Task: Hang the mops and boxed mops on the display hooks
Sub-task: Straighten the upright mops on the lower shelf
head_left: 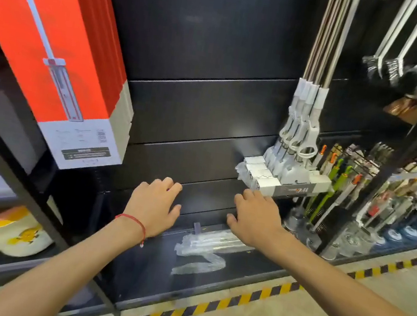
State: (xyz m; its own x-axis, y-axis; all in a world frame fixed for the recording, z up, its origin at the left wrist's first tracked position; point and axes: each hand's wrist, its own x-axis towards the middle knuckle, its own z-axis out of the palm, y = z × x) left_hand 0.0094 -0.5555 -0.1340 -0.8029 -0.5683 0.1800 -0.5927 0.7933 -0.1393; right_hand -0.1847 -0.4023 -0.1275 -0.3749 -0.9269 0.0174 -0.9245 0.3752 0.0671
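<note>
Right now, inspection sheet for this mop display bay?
Surface: black slat panel, middle section bare.
Job's things: orange boxed mops hanging at left; grey mops hanging in a bunch at right.
Clutter: plastic-wrapped item lying on the base shelf.
Grippers: left hand and right hand open, holding nothing, spread near the lower panel.
Cables: nothing seen.
Surroundings: brushes hanging at right; hazard-striped floor edge.

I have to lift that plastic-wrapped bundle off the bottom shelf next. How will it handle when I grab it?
The wrapped bundle looks long and thin, so the rods inside are probably stiff, though the bundle may sag or swing if held at one end. The clear wrap trails loose and crumpled, so it will likely feel slippery and could slide off. It seems light for its length.
</note>
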